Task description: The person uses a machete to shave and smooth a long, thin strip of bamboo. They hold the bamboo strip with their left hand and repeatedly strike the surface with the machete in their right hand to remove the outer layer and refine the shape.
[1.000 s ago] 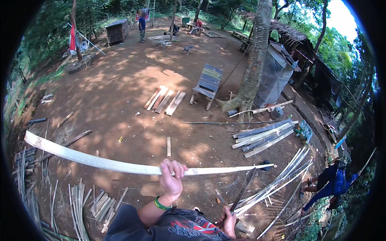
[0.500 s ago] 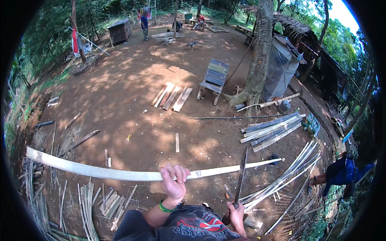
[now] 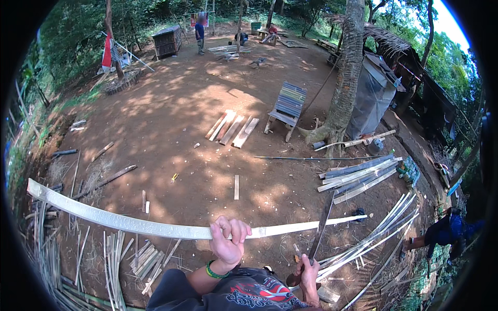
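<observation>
A long, pale split-bamboo strip [image 3: 129,223] stretches across in front of me, its wide end at the left and its narrow end at the right. My left hand [image 3: 228,243], with a green-and-yellow band at the wrist, is closed around the strip near its middle. Lower right, my right hand [image 3: 309,274] grips the handle of a machete [image 3: 322,225]. The long dark blade points up and away, tilted slightly right, and crosses the strip's narrow right part in the picture. Whether blade and strip touch, I cannot tell.
Split bamboo lies in piles at the lower left [image 3: 114,264] and right [image 3: 368,243]. Beyond are flat boards [image 3: 232,128], a slatted chair [image 3: 288,106] and a tree trunk [image 3: 345,78]. A person in blue [image 3: 448,228] is at far right; others are in the background.
The machete's blade leans further right than before. The strip sits slightly lower in view, still in my left hand. The whole background has shifted a little to the right.
</observation>
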Action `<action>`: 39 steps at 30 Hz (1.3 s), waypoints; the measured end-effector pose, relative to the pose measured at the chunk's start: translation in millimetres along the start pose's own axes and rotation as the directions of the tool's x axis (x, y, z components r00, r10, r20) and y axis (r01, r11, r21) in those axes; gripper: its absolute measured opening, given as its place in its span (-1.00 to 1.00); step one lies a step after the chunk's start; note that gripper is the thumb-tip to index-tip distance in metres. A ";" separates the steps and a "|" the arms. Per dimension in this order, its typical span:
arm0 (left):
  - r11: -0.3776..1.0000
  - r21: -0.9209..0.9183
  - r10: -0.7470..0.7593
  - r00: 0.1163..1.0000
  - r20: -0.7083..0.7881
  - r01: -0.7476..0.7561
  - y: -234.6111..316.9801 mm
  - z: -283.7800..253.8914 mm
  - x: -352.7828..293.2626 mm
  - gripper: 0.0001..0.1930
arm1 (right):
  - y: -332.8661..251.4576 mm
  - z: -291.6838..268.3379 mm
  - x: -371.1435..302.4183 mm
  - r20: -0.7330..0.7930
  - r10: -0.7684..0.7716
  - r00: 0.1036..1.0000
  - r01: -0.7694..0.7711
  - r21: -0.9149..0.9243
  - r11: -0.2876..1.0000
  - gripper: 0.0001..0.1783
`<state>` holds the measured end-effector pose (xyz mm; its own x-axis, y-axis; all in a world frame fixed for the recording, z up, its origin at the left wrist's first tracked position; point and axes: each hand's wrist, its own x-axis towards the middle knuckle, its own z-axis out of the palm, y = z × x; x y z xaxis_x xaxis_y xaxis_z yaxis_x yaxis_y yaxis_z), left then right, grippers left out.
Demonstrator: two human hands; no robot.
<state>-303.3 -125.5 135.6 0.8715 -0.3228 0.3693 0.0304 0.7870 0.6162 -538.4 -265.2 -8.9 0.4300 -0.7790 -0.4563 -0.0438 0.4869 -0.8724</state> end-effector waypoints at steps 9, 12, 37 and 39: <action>0.996 -0.072 0.047 0.999 0.020 -0.045 29.5 -6.5 -4.7 -0.45 | -3.9 20.6 62.7 -0.096 0.060 0.994 -0.008 0.476 0.879 -0.51; 0.996 -0.076 0.051 0.999 0.018 -0.050 38.7 -5.7 -7.8 -0.46 | -10.2 26.5 72.4 -0.060 0.065 0.996 -0.027 0.495 0.868 -0.61; 0.988 -0.094 0.124 0.992 -0.026 -0.126 90.2 -25.0 -5.8 -0.57 | -21.1 71.4 68.3 -0.246 -0.036 0.969 0.131 0.380 0.916 -0.83; 0.982 -0.104 0.165 0.984 0.061 -0.158 92.6 -28.4 -5.4 -0.62 | -24.8 72.2 65.8 -0.232 -0.059 0.971 0.147 0.381 0.913 -0.83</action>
<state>-291.2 -35.9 170.9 0.8330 -0.2198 0.5078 -0.0573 0.8785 0.4742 -443.9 -300.0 -4.7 0.2111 -0.8768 -0.4319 0.3668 0.4807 -0.7965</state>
